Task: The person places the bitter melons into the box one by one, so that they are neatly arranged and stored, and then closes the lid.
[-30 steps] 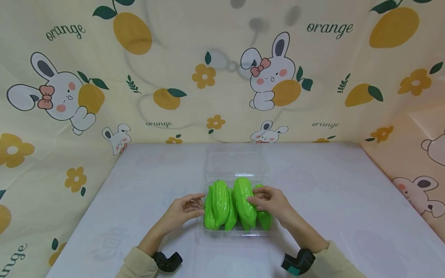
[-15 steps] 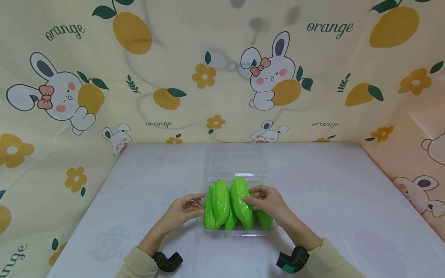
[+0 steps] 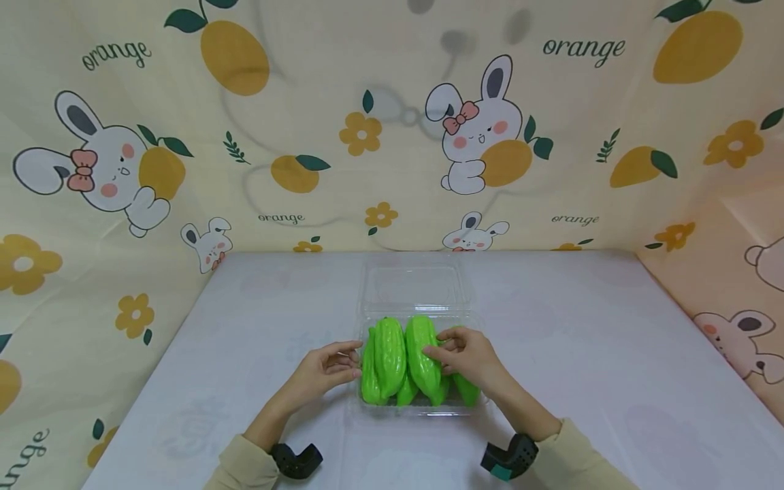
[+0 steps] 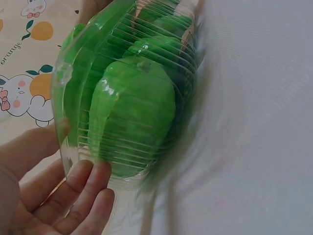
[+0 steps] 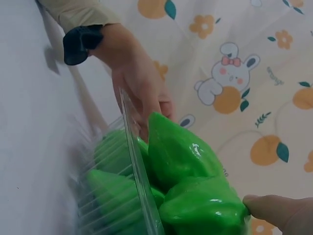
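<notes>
Several glossy bright green bitter melons lie side by side in an open clear plastic clamshell box. My right hand holds one bitter melon near the middle, thumb on its top and fingers at its right side. In the right wrist view, the thumb tip presses against the melon's side. At the box's left end, my left hand grips the rim; in the left wrist view, curled fingers lie against the ribbed wall below it. Another melon lies on the left of the pile.
The box's transparent lid lies folded back behind it on the white table. A cloth wall printed with rabbits and oranges stands around the table. A black device is strapped to each wrist.
My right hand has shifted a little left, carrying the bitter melon toward the melons at its left. The left hand and the box have stayed in place.
</notes>
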Available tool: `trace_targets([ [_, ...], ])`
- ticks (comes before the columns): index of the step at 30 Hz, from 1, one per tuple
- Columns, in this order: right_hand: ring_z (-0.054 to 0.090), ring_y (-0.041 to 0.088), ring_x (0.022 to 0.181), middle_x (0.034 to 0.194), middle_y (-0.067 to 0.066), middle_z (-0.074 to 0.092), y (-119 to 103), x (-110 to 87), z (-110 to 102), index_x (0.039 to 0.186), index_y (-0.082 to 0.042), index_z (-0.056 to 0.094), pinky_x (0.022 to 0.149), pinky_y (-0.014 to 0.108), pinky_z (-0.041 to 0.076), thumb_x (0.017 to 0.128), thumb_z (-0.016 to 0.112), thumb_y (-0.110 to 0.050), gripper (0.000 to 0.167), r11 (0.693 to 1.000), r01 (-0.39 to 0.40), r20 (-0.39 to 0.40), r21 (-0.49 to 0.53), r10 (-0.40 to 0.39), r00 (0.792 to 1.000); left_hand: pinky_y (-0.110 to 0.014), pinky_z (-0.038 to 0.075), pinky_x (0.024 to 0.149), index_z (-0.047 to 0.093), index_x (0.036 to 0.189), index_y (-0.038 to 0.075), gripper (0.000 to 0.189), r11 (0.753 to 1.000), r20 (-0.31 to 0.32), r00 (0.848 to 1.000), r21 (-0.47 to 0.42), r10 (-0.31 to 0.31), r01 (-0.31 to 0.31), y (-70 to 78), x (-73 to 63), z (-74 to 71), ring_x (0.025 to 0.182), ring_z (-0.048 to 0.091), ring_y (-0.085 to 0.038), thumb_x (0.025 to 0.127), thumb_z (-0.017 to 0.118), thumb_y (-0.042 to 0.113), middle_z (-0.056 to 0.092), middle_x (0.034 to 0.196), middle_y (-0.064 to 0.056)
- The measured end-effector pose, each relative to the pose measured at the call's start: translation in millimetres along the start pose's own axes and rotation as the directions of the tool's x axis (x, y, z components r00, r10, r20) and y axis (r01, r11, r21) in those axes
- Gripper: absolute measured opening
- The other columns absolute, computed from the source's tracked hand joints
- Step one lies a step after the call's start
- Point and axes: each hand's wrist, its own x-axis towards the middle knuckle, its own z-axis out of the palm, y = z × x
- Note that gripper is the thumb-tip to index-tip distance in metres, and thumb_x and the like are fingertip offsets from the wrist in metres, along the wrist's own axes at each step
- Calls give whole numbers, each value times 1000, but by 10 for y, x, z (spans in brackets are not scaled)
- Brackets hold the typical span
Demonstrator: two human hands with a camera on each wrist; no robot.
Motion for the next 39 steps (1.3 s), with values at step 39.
trace_targets([
  [39, 66, 10, 73, 95, 18, 71, 105, 68, -412, 124, 12, 53, 70, 27, 61, 94, 62, -19, 44, 997, 34, 59, 76, -39, 998, -29, 54, 96, 51, 133, -5, 51, 992, -5, 998, 110, 65, -64, 14, -12, -6, 108, 62, -32, 90, 67, 18, 61, 120, -26],
])
